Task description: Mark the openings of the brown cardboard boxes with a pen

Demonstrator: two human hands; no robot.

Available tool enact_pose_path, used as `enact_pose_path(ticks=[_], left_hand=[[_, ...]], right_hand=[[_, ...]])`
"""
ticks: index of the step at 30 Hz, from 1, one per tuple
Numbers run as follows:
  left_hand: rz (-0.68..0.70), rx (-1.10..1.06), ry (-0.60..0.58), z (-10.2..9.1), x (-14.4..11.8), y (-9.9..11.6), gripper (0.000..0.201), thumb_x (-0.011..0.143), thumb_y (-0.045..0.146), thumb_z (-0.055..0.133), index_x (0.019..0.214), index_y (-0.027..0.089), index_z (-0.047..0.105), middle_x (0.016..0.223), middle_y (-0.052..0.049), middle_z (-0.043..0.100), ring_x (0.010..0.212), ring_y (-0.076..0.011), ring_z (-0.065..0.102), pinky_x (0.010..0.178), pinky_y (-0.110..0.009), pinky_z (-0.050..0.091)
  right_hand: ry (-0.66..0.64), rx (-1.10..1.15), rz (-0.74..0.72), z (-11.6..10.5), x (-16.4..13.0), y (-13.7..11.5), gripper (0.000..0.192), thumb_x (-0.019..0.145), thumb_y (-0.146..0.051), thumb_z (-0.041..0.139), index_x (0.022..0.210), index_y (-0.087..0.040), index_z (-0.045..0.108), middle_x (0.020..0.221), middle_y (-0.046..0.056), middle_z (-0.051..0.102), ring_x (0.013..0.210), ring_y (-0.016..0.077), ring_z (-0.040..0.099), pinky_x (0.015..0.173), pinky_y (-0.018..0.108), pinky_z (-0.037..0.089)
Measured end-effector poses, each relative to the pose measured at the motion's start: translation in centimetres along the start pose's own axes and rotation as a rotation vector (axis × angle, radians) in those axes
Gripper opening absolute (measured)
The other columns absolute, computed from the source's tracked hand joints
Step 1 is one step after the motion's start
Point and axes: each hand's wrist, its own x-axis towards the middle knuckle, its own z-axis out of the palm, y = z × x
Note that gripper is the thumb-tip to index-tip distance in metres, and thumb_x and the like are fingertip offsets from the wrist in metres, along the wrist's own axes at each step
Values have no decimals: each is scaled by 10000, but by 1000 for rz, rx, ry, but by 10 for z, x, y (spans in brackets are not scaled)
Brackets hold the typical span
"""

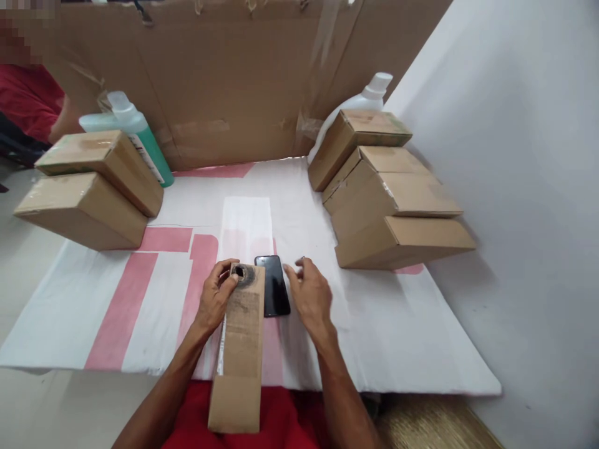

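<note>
A long, narrow cardboard box (241, 337) extends from the table over its front edge towards my lap. Near its far end is a dark hole (239, 272) with blackened cardboard around it. My left hand (216, 296) grips that end from the left side, its thumb on top beside the hole. A black smartphone (276, 287) lies flat on the table just right of the box, screen upward. My right hand (311, 296) hovers right of the phone, fingers curled and thumb apart from them. Nothing is plainly visible in it.
Cardboard boxes (88, 209) stand at the left, with a green liquid bottle (152, 149) behind. More boxes (407, 240) line the right, before a white bottle (360, 100). A cardboard panel (234, 81) closes the back. Another person's red sleeve (30, 100) shows far left.
</note>
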Motion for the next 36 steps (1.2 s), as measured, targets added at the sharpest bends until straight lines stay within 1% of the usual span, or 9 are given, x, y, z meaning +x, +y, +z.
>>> enact_pose_path(ticks=[4,8,12,15,18,21,24,29,36], left_hand=[[52,-36,-156,-10,-4,-14,611,883,497,705,1392,224,506,1435,-130,574,1353,-328,551,1135,-470,434],[100,-42,-281,-19,-7,-24,837,810,480,798,1501,243,391,1539,-150,464,1442,-364,453,1183,-501,377],[118,-41,-272,-18,-7,-26,837,800,468,803,1493,246,389,1528,-139,462,1439,-357,446,1205,-508,341],[129,-56,-254,-14,-6,-25,823,797,482,793,1480,241,403,1504,-139,477,1431,-357,448,1206,-513,336],[135,-64,-242,-12,-7,-26,826,801,479,791,1488,241,398,1494,-140,491,1426,-355,456,1202,-517,344],[133,-69,-239,-12,-7,-27,825,806,481,793,1492,249,397,1509,-141,484,1434,-360,452,1198,-522,357],[144,-85,-244,-11,-7,-26,820,808,497,790,1488,253,403,1499,-134,497,1429,-363,461,1200,-521,362],[133,-80,-238,-11,-7,-27,839,806,519,790,1492,245,392,1484,-138,515,1419,-364,469,1194,-521,362],[139,-74,-232,-11,-6,-26,833,806,542,779,1487,245,402,1504,-137,486,1419,-367,456,1192,-503,356]], right_hand=[[-160,-295,172,-18,5,53,243,899,-447,667,784,-240,612,709,66,668,691,256,630,615,326,375],[-200,-43,179,-23,5,69,325,859,-453,671,637,-246,555,561,2,605,572,212,574,572,305,359],[-78,539,199,-29,3,41,390,818,-575,737,722,-235,572,543,-37,548,487,161,505,475,270,353],[-135,1002,163,-29,-5,0,360,814,-539,787,842,-241,588,649,-31,617,540,161,596,466,256,426],[-238,1187,92,-16,-16,-38,290,878,-498,751,933,-249,614,902,25,722,682,180,698,539,279,527],[-293,1180,41,2,-25,-55,253,942,-491,691,970,-249,623,1050,56,744,748,187,726,602,301,569],[-316,1080,4,11,-27,-57,243,979,-488,651,985,-245,637,1050,59,760,767,184,728,660,304,574],[-324,909,-30,2,-24,-51,286,986,-517,627,934,-236,643,815,26,753,631,164,677,641,296,550],[-187,878,-31,-12,-7,-43,293,975,-518,636,939,-231,591,910,46,755,518,121,585,472,260,469]])
